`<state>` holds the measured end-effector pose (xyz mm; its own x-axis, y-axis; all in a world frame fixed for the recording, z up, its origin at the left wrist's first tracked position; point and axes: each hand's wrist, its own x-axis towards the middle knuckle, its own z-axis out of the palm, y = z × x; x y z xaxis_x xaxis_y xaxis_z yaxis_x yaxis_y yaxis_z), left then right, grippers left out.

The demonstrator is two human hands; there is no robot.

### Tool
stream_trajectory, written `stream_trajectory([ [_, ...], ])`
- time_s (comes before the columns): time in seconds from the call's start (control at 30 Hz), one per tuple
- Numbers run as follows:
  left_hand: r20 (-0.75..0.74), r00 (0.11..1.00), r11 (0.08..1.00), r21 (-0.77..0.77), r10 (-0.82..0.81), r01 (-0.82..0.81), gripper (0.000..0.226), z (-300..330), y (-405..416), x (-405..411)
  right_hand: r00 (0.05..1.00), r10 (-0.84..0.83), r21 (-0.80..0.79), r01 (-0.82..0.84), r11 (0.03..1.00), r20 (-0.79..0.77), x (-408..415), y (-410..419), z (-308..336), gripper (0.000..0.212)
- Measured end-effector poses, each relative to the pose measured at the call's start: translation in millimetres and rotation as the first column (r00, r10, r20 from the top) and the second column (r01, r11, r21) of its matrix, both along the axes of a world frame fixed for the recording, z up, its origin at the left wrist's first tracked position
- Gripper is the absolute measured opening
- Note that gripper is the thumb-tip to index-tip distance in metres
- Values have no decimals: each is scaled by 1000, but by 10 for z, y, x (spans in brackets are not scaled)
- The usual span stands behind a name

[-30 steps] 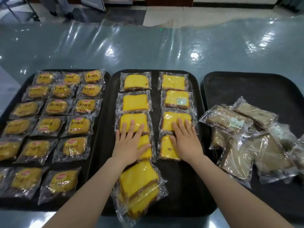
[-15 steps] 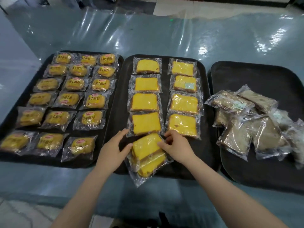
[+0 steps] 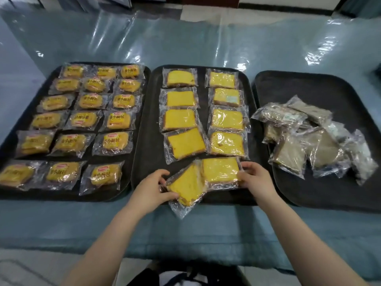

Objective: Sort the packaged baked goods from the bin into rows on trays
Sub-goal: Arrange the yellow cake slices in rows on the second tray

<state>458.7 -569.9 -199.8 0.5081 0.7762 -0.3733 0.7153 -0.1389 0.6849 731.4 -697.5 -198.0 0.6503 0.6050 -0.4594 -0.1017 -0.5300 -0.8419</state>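
Head view, left to right. Left tray [image 3: 142,124]: small printed bun packets [image 3: 115,141] laid flat in three neat columns, looking complete. Middle tray [image 3: 203,93]: yellow cake slices in clear wrap, two columns of four, spaced to leave the near edge free for a fifth row. There, left hand [image 3: 151,193] curled round the near-left corner of a tilted cake packet [image 3: 186,185], its wrapper tail hanging off the tray lip. Right hand [image 3: 255,180] pinching the right edge of the second cake packet [image 3: 220,170], lying nearly square beneath the right column. Packets overlapping at the middle, probably being pulled apart so each closes its own column. Right tray [image 3: 309,83]: brown cake packets [image 3: 305,141] in a loose heap, not yet in rows. No bin in sight.
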Motion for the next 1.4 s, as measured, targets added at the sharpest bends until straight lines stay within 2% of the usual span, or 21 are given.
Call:
stream_trajectory([
  [0.2, 223, 947, 965, -178, 229, -192, 43, -39, 184, 38, 937, -1, -129, 49, 990, 349, 164, -263, 14, 33],
  [0.3, 295, 895, 941, -164, 333, -296, 43, -28, 265, 22, 786, 131, -215, 3, 977, 604, 6, -267, -22, 45],
  [0.37, 280, 911, 951, -15, 302, -310, 44, -13, 266, 14, 678, 233, -272, -52, 961, 697, -165, -245, -40, 54],
  [0.47, 173, 977, 953, 254, 125, -167, 47, 35, 170, 49, 640, 417, -388, -195, 901, 645, -317, -196, -54, 63],
  [0.57, 75, 990, 923, 377, -116, 79, 55, 57, 94, 170, 552, 560, -522, -245, 817, 617, -353, -166, -105, 65],
  [0.67, -113, 942, 842, 425, -316, 333, 68, -46, 134, 320, 526, 572, -564, -197, 802, 629, -377, -159, -132, 65],
  [0.77, -348, 851, 768, 385, -393, 512, 76, -211, 123, 364, 512, 568, -583, -151, 798, 645, -415, -178, -115, 65],
  [0.87, -402, 826, 759, 364, -395, 540, 76, -290, 95, 344, 502, 565, -588, -131, 798, 655, -460, -187, -73, 64],
  [1.0, -401, 813, 752, 345, -422, 561, 75, -266, 84, 331, 522, 475, -474, -147, 868, 708, -427, -130, -24, 45],
  [1.07, -386, 828, 762, 357, -407, 540, 75, -242, 68, 328, 528, 430, -427, -135, 894, 732, -382, -47, -7, 39],
  [1.17, -338, 887, 791, 421, -316, 443, 75, -206, 112, 407, 505, 407, -360, -193, 913, 761, -313, 186, -6, 45],
  [1.3, -294, 915, 820, 423, -277, 385, 77, -154, 259, 723, 481, 551, -445, -326, 834, 682, -227, 580, -85, 60],
  [1.4, -352, 888, 807, 405, -296, 429, 75, -188, 294, 834, 426, 655, -535, -378, 756, 625, -178, 687, -202, 62],
])
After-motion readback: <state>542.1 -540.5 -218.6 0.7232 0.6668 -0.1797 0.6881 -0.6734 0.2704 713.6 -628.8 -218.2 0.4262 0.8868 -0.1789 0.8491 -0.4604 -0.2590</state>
